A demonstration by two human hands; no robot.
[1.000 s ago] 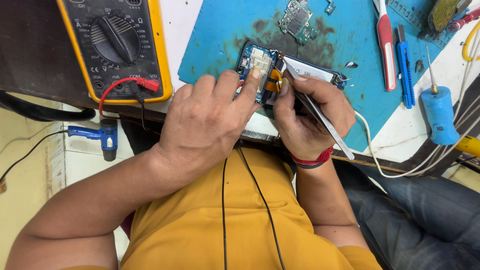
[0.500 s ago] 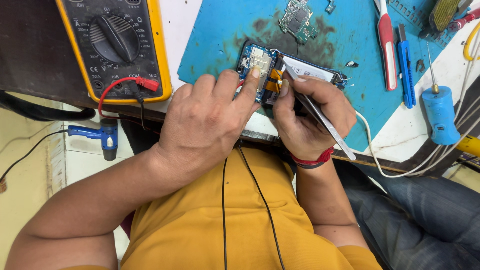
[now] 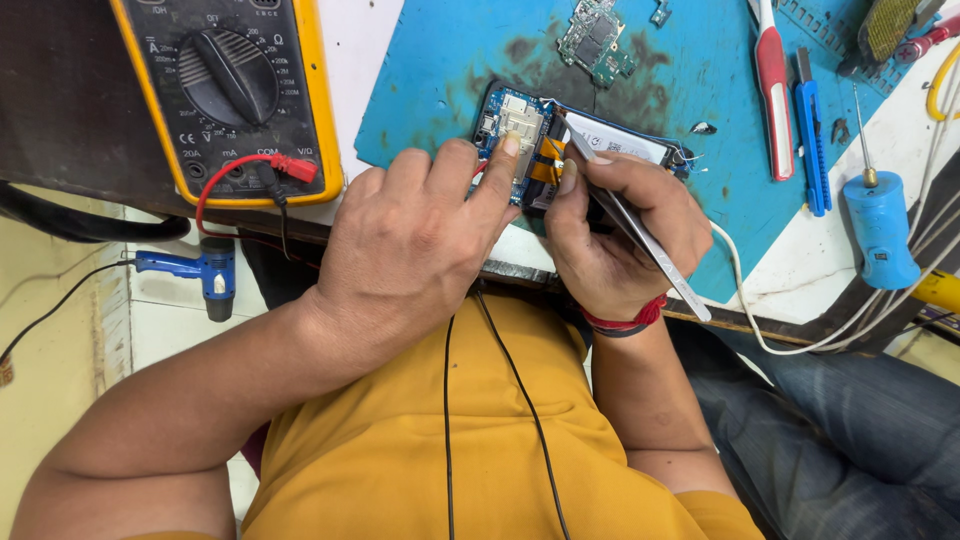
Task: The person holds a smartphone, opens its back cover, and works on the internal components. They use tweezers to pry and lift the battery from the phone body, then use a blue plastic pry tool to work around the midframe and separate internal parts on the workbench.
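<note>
your left hand (image 3: 420, 240) presses a fingertip on the opened phone (image 3: 560, 150), which lies on the blue mat (image 3: 690, 100). your right hand (image 3: 615, 230) is closed around metal tweezers (image 3: 640, 235) (tips at the board), multimeter (image 3: 225, 90) well apart.

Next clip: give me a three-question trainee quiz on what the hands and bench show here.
1. True or false: the left hand presses a fingertip on the opened phone.
2. Which tool is in the right hand? A) metal tweezers B) red-handled tool C) blue-handled iron
3. Fill in: the yellow meter lies to the person's ____ of the blue mat.

Key:
1. True.
2. A; the tips point at the phone's board, and the grip is like holding a pen.
3. Left; red and black leads are plugged into it.
</note>
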